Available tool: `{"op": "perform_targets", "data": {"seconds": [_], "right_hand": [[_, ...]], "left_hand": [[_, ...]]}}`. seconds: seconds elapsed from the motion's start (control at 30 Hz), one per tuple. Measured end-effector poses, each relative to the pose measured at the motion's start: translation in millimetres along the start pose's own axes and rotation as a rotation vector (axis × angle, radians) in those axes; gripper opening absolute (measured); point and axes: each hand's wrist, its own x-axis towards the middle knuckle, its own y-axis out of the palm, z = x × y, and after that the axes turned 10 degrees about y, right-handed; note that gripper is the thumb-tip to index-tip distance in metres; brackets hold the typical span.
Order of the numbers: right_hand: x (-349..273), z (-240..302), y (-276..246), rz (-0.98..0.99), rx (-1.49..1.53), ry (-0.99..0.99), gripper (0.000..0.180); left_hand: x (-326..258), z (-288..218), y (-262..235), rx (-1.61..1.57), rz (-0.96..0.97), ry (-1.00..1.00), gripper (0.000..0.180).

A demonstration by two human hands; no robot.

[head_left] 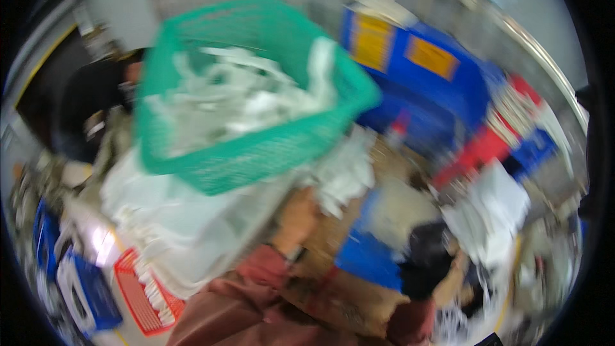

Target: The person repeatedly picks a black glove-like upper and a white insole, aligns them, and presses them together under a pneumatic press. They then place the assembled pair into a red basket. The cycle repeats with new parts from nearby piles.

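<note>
My left hand (298, 218) reaches forward beside the white tub, its fingers closed on a bunch of white cloth pieces (343, 176). Motion blur smears the fingertips. On the right, my right hand (457, 271) is partly hidden by a black thing (425, 257), perhaps a glove; I cannot tell. A stack of white cloth sheets (490, 208) fans out from that hand. Between my hands lie a blue flat piece (368, 256) and a pale, translucent bundle (400, 214) on a brown cardboard surface (317, 282).
A green basket (256, 163) of white strips rests over a white tub (211, 253) at left. Blue bins (416, 96) and a red holder (477, 154) stand behind. At lower left are a red basket (131, 304) and a blue crate (96, 301). A dark-clothed person (90, 99) is farther left.
</note>
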Motion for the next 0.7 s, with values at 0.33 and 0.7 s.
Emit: {"op": "perform_targets", "data": {"seconds": [0.33, 0.7], "right_hand": [[-53.1, 16.5, 1.1, 0.024, 0.070, -0.179, 0.077], [-88.6, 37.2, -78.7, 0.204, 0.424, -0.164, 0.089]], "left_hand": [[29.5, -47.5, -38.2, -0.266, 0.138, 0.156, 0.030], [42.4, -99.7, -21.4, -0.232, 0.482, 0.216, 0.028]]}}
